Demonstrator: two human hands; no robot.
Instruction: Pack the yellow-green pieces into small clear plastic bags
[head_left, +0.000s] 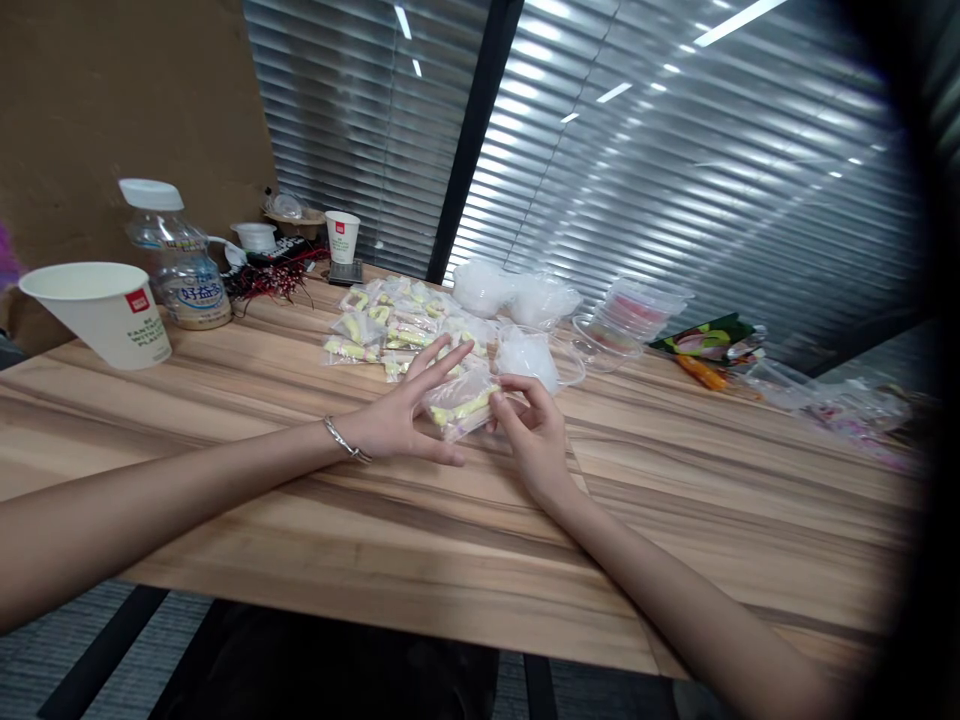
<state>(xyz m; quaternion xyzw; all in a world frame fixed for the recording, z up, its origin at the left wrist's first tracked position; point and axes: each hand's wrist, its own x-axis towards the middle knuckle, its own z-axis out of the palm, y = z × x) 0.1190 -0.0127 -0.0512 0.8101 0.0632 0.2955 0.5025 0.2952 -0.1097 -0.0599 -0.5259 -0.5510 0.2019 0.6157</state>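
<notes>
My right hand [534, 432] pinches the right edge of a small clear bag [459, 402] with a yellow item inside. Around the left side of that bag, my left hand [420, 412] has its fingers spread, thumb below and fingers above; it wears a silver bracelet. Just beyond my hands lies a pile of similar clear bags [405, 315] with yellow items. White, rounded plastic-wrapped bundles [525, 355] stand to the right of the pile.
At the left are a large paper cup [120, 325] and a plastic bottle [187, 265]. Behind are red wires [274, 282] and a smaller cup [342, 240]. Clear containers [634, 315], an orange object [701, 373] and plastic packaging [832, 398] lie rightward on the wooden table [337, 560].
</notes>
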